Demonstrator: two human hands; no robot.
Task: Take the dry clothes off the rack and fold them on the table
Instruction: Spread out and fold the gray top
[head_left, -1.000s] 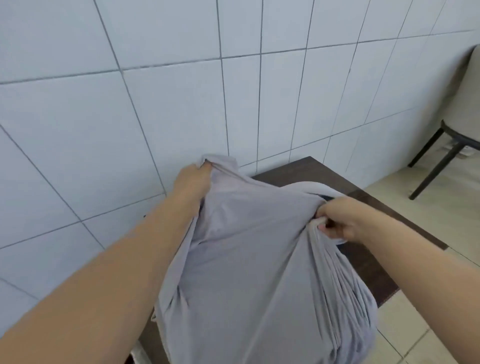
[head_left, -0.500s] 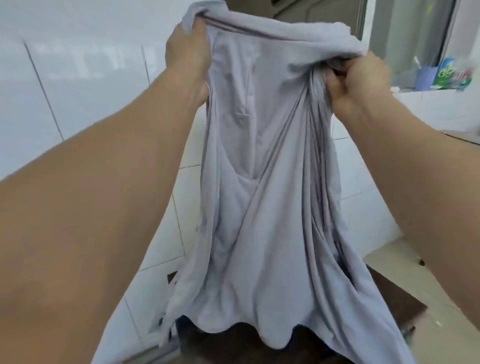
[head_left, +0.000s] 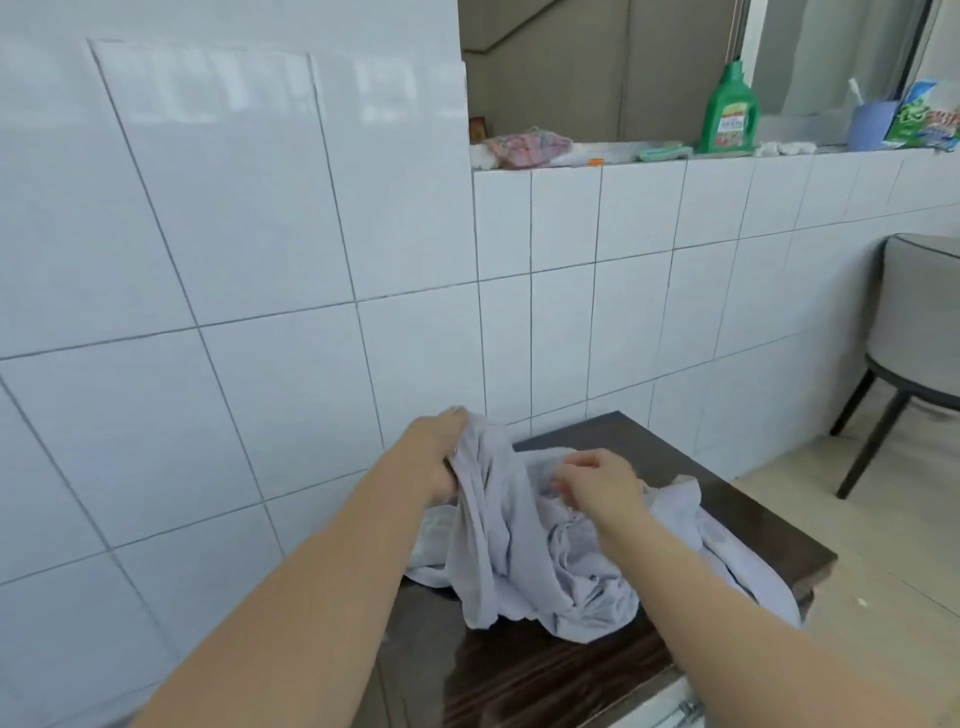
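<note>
One pale lilac-grey cotton garment (head_left: 524, 551) now lies crumpled on the dark brown wooden bench (head_left: 748, 525) against the white tiled wall (head_left: 260, 260); half a second ago it hung full length in the air between both raised hands. Left hand (head_left: 434, 457) grips a bunched edge at the garment's highest point, fingers curled round the cloth. Right hand (head_left: 597, 486) has released its earlier hold and rests over the middle of the heap, fingers bent; whether it pinches fabric cannot be told. Part of the cloth overhangs the bench's right edge. Judgement: shake-out complete, garment landed unspread; flattening must precede the first fold.
</note>
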